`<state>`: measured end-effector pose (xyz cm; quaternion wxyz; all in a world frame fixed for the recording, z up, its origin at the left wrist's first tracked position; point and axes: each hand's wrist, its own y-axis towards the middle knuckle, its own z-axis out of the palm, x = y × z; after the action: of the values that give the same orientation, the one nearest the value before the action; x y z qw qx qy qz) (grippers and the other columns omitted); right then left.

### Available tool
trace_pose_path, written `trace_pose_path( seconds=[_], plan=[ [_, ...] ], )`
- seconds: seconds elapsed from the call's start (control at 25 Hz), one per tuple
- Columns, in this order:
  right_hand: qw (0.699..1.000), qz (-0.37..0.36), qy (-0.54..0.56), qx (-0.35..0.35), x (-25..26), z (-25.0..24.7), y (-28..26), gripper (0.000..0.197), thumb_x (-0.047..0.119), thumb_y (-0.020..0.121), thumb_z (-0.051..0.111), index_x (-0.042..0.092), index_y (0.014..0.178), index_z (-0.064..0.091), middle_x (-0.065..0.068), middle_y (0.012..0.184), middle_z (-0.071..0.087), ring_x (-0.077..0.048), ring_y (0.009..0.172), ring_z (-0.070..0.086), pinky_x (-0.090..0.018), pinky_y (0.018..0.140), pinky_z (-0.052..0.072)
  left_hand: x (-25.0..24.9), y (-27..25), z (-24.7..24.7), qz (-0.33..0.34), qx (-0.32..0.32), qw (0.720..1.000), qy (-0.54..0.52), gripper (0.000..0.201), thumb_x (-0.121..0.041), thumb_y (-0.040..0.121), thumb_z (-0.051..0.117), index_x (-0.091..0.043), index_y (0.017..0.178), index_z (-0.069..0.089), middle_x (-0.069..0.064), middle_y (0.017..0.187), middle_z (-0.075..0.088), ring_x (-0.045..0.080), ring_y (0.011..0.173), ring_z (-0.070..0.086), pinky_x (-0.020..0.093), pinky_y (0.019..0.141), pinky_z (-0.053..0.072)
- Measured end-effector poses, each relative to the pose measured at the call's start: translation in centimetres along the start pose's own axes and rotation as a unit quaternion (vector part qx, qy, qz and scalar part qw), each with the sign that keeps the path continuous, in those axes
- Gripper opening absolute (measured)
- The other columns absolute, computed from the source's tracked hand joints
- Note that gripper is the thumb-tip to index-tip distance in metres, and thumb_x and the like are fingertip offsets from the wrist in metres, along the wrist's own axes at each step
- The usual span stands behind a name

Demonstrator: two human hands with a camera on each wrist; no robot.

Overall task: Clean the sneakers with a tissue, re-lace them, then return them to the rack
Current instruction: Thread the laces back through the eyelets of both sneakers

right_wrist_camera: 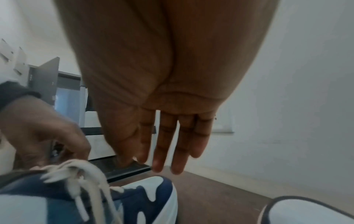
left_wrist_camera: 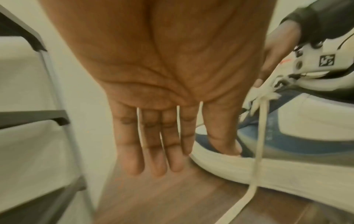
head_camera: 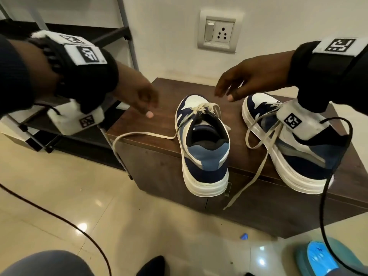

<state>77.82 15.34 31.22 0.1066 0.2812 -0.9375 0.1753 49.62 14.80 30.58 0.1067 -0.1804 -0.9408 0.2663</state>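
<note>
Two navy, blue and white sneakers stand heel-toward-me on a dark wooden cabinet [head_camera: 139, 124]. The left sneaker [head_camera: 203, 144] has a loose lace [head_camera: 139, 134] trailing left over the cabinet's edge. Untied laces [head_camera: 258, 156] of the right sneaker [head_camera: 288, 144] hang down the front. My left hand [head_camera: 147, 108] hovers just left of the left sneaker's toe, fingers straight [left_wrist_camera: 153, 151], holding nothing. My right hand [head_camera: 225, 92] hovers over that same toe, fingers straight [right_wrist_camera: 172, 144] and empty. The left wrist view shows the sneaker's side [left_wrist_camera: 287, 136] and lace [left_wrist_camera: 260, 136].
A metal shoe rack [head_camera: 79, 36] with dark shelves stands at the left against the wall. A wall socket [head_camera: 219, 34] sits above the cabinet. On the tiled floor lie a black cable [head_camera: 59, 220], a small blue scrap [head_camera: 244, 236] and a teal object [head_camera: 318, 257].
</note>
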Motion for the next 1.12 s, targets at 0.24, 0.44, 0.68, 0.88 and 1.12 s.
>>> trace_pose_path(
  seconds=[0.24,0.44,0.68,0.88,1.12],
  plan=[
    [0.996,-0.072,-0.056,0.014,1.8,1.1,1.6,0.007,0.025,0.086,0.065,0.023,0.093,0.066,0.003,0.085,0.07,-0.008,0.076,0.059,-0.013,0.073,0.043,-6.0,2.7,-0.3,0.152,-0.068,0.984,-0.057,0.039,-0.022,0.081,0.073,-0.01,0.112,0.054,0.0,0.099,0.065,0.017,0.088,0.062,0.026,0.08,0.049],
    [0.998,-0.037,-0.042,0.001,2.0,-0.5,-0.1,0.011,0.032,0.088,0.06,0.035,0.083,0.069,0.012,0.08,0.072,-0.011,0.08,0.064,-0.026,0.08,0.047,-5.7,3.2,-0.2,0.174,-0.116,0.978,-0.014,0.009,-0.023,0.088,0.063,-0.017,0.091,0.058,-0.004,0.083,0.065,0.018,0.081,0.06,0.031,0.079,0.047],
    [0.996,0.088,-0.001,-0.012,0.9,-0.3,-1.0,0.01,0.022,0.095,0.053,0.019,0.096,0.062,0.003,0.076,0.074,-0.013,0.074,0.066,-0.025,0.07,0.047,-5.9,3.1,0.0,0.167,-0.097,0.979,-0.066,0.012,-0.023,0.088,0.06,-0.015,0.096,0.055,0.004,0.092,0.065,0.022,0.085,0.061,0.038,0.081,0.051],
    [0.963,0.243,0.113,0.017,0.7,2.6,0.8,0.02,0.011,0.096,0.038,-0.003,0.1,0.051,-0.015,0.077,0.073,-0.026,0.066,0.07,-0.025,0.053,0.046,-6.2,2.8,-0.3,0.174,-0.09,0.978,-0.067,0.005,-0.02,0.09,0.058,-0.016,0.091,0.056,0.002,0.087,0.067,0.017,0.079,0.061,0.03,0.076,0.048],
    [0.955,0.285,0.029,0.077,2.2,4.8,1.8,0.027,0.013,0.097,0.036,0.0,0.082,0.054,-0.011,0.073,0.067,-0.019,0.057,0.059,-0.021,0.046,0.045,-6.6,3.2,0.5,0.157,-0.119,0.978,0.068,0.01,-0.024,0.088,0.059,-0.02,0.085,0.051,-0.005,0.073,0.052,0.013,0.064,0.047,0.026,0.065,0.038]
  ],
)
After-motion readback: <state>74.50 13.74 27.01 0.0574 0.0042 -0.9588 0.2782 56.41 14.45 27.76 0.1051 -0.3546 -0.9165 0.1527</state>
